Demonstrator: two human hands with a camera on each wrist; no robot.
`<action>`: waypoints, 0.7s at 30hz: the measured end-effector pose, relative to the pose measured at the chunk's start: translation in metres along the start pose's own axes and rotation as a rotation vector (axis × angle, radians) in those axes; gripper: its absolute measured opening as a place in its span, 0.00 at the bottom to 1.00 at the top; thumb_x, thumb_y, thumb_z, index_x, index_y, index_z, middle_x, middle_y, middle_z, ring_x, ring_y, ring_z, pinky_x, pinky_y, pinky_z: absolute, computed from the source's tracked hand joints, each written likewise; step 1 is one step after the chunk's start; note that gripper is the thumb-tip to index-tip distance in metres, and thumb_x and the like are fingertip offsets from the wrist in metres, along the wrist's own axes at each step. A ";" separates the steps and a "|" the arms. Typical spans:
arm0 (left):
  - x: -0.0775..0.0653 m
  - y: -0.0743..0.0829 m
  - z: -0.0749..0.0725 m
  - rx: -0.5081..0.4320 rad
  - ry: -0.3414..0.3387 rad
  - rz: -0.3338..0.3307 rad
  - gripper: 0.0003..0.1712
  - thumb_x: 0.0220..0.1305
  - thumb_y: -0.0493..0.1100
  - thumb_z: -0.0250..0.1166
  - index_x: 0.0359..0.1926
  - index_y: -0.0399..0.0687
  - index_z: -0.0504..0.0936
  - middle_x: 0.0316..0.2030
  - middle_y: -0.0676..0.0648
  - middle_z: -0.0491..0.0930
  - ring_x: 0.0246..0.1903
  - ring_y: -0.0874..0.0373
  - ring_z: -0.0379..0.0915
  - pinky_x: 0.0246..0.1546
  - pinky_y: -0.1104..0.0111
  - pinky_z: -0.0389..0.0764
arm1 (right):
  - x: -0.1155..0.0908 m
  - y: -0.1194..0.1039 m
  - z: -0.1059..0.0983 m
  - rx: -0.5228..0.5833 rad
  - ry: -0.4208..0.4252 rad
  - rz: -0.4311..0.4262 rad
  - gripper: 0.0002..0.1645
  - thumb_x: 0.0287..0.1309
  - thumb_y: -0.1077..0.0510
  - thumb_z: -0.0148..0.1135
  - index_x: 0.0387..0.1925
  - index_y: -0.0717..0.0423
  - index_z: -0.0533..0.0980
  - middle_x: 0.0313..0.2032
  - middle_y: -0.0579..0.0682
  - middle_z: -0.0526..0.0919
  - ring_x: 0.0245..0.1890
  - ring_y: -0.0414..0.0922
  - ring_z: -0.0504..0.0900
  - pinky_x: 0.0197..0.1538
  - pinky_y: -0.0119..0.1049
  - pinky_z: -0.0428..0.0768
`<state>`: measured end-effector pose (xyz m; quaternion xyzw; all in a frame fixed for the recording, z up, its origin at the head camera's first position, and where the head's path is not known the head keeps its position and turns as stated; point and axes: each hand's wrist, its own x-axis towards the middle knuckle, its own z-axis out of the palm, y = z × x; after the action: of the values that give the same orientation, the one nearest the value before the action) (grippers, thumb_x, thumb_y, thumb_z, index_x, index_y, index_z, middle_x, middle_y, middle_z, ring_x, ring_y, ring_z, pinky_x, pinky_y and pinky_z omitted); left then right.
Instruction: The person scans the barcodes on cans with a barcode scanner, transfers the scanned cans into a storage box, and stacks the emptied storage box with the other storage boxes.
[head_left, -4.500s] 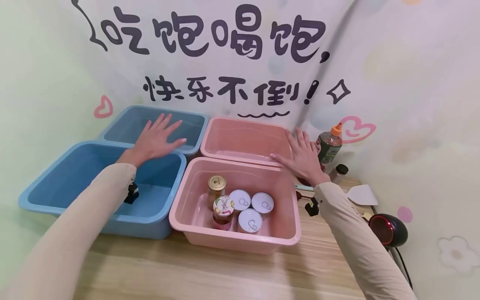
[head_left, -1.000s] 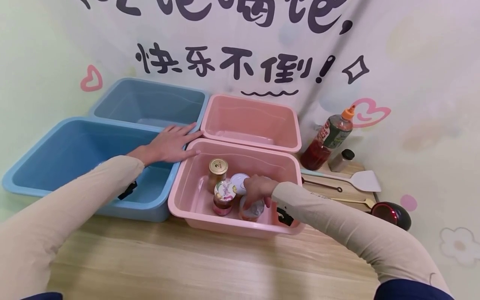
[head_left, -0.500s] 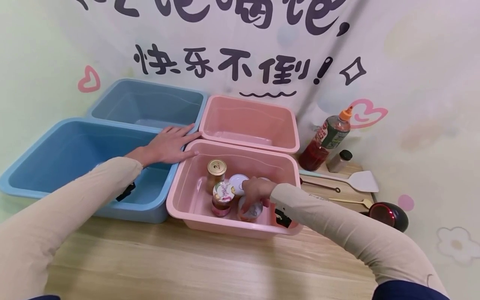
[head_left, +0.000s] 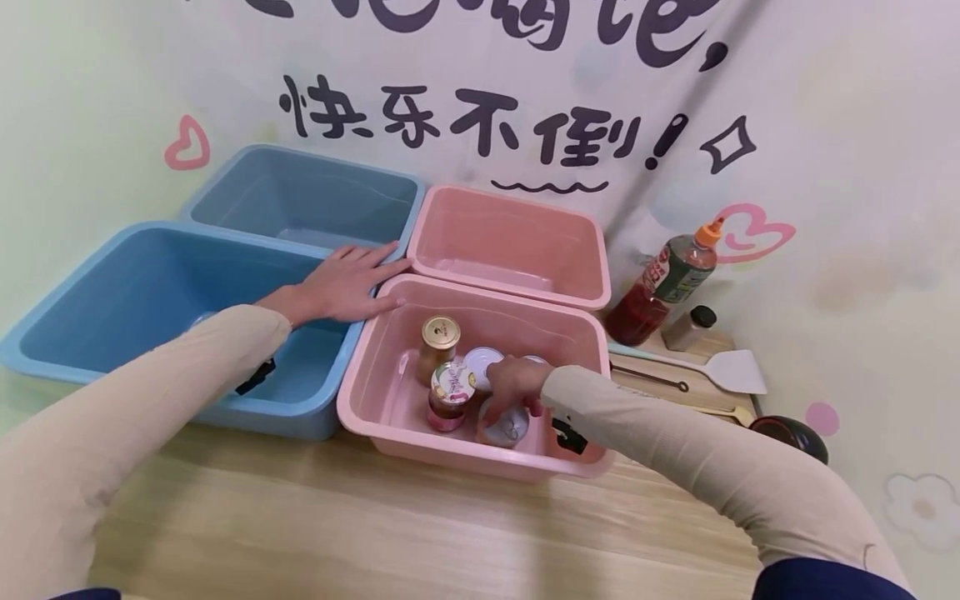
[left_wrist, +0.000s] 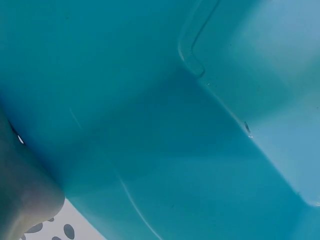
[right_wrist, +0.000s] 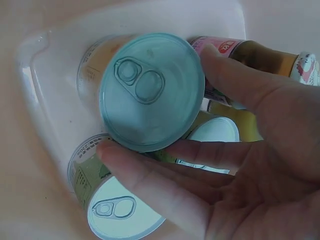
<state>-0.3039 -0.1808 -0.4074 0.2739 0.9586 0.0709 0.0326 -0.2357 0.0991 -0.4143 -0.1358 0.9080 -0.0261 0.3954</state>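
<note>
Inside the front pink bin (head_left: 360, 392), my right hand (head_left: 521, 382) grips a pull-tab can (right_wrist: 152, 117), thumb on one side and fingers on the other. In the right wrist view, a second can (right_wrist: 117, 220) with a green label stands under the fingers. Left of the gripped can is a glass jar (head_left: 450, 392) with a patterned lid. Behind that jar stands a gold-lidded container (head_left: 440, 333). A third white-topped can (head_left: 482, 360) is partly covered by the hand. My left hand (head_left: 341, 286) rests with fingers spread on the meeting rims of the blue and pink bins.
Two blue bins (head_left: 67, 292) stand on the left, and another pink bin (head_left: 517, 229) stands behind the front one. On the right are a red sauce bottle (head_left: 660, 287), a small black-capped jar (head_left: 690, 327), a white spatula (head_left: 731, 371) and a black rounded device (head_left: 791, 437).
Since the oldest frame, my right hand has come down from the rear pink bin's rim onto the can, and my left has lowered to the rims. Over the last second both hands stay nearly still.
</note>
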 end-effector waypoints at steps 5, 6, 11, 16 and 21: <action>0.003 0.002 -0.004 0.005 -0.010 0.000 0.41 0.72 0.64 0.51 0.79 0.55 0.54 0.79 0.38 0.48 0.77 0.37 0.46 0.73 0.39 0.49 | 0.001 0.003 0.000 -0.014 0.018 -0.047 0.26 0.50 0.48 0.76 0.41 0.60 0.75 0.32 0.55 0.78 0.31 0.59 0.89 0.32 0.47 0.87; 0.004 0.002 -0.003 0.006 -0.011 0.001 0.41 0.72 0.64 0.51 0.79 0.55 0.54 0.79 0.38 0.48 0.77 0.37 0.46 0.73 0.39 0.49 | 0.001 0.003 0.000 -0.019 0.022 -0.058 0.26 0.49 0.48 0.77 0.41 0.60 0.75 0.32 0.55 0.78 0.30 0.58 0.88 0.34 0.49 0.87; 0.004 0.000 0.000 0.020 0.008 0.009 0.41 0.72 0.64 0.52 0.78 0.54 0.55 0.79 0.37 0.49 0.76 0.36 0.48 0.72 0.39 0.51 | 0.001 0.003 0.003 -0.043 0.031 -0.066 0.29 0.48 0.46 0.78 0.43 0.59 0.76 0.33 0.54 0.78 0.29 0.56 0.88 0.34 0.49 0.87; 0.005 0.000 0.001 0.018 0.013 0.009 0.41 0.71 0.64 0.53 0.78 0.54 0.56 0.78 0.37 0.49 0.76 0.36 0.49 0.72 0.39 0.51 | 0.001 0.000 0.006 -0.092 -0.008 -0.040 0.32 0.49 0.41 0.77 0.46 0.59 0.77 0.34 0.54 0.78 0.31 0.56 0.89 0.35 0.48 0.87; 0.004 0.003 -0.001 0.011 0.014 0.006 0.41 0.71 0.64 0.53 0.78 0.53 0.56 0.78 0.37 0.49 0.76 0.35 0.48 0.72 0.38 0.51 | 0.000 -0.001 0.010 -0.038 -0.062 -0.034 0.33 0.50 0.41 0.76 0.47 0.61 0.76 0.36 0.56 0.77 0.32 0.57 0.88 0.39 0.55 0.87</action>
<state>-0.3063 -0.1765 -0.4059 0.2762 0.9584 0.0679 0.0240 -0.2283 0.0988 -0.4206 -0.1593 0.8933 -0.0115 0.4201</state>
